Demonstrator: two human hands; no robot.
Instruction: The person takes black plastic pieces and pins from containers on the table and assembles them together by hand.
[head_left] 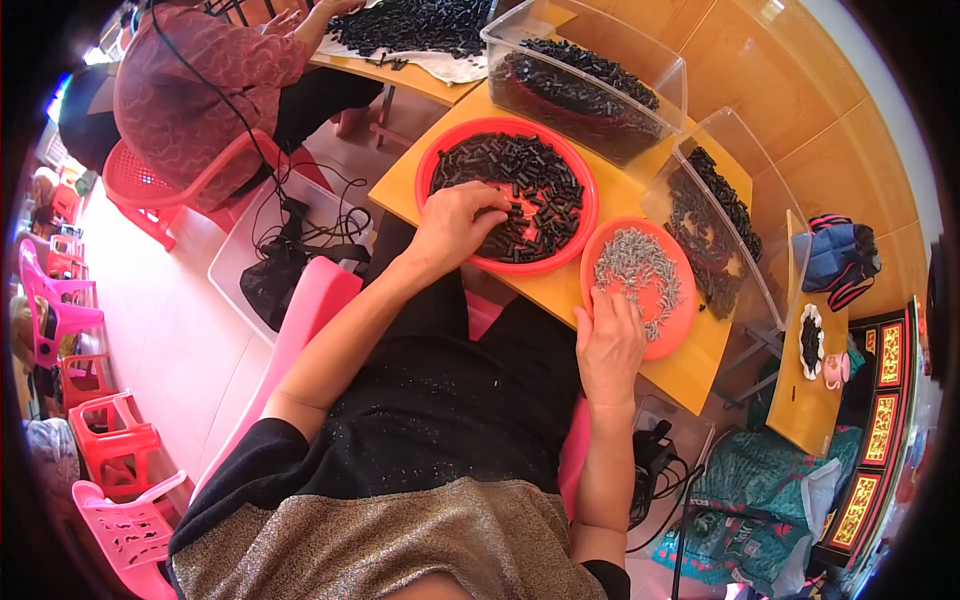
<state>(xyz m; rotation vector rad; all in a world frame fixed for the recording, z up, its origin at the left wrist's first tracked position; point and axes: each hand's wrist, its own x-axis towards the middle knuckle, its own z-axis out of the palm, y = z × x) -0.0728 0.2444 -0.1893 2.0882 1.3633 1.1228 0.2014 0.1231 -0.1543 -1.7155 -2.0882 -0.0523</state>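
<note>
Over the red round basin [592, 190] my left hand [458, 232] is closed, its fingers curled and thumb and fingertips drawn together. Whatever they hold, if anything, is too small or hidden to make out. Short black tube-like pieces [548, 185] fill much of the basin. To its right stands an orange-red plate [672, 340] with a pile of small grey metal pieces [632, 262], like screws. My right hand [612, 348] reaches over the plate's near edge. Its fingers are stretched out, tips touching the grey pieces, with the thumb apart.
Two clear plastic bins [640, 140] of black pieces stand behind on the yellow table [408, 180]. At the far left another person [205, 90] sits by a table heaped with black pieces [410, 28]. Cables [300, 225] lie left of my legs; a teal bag [750, 490] lies right.
</note>
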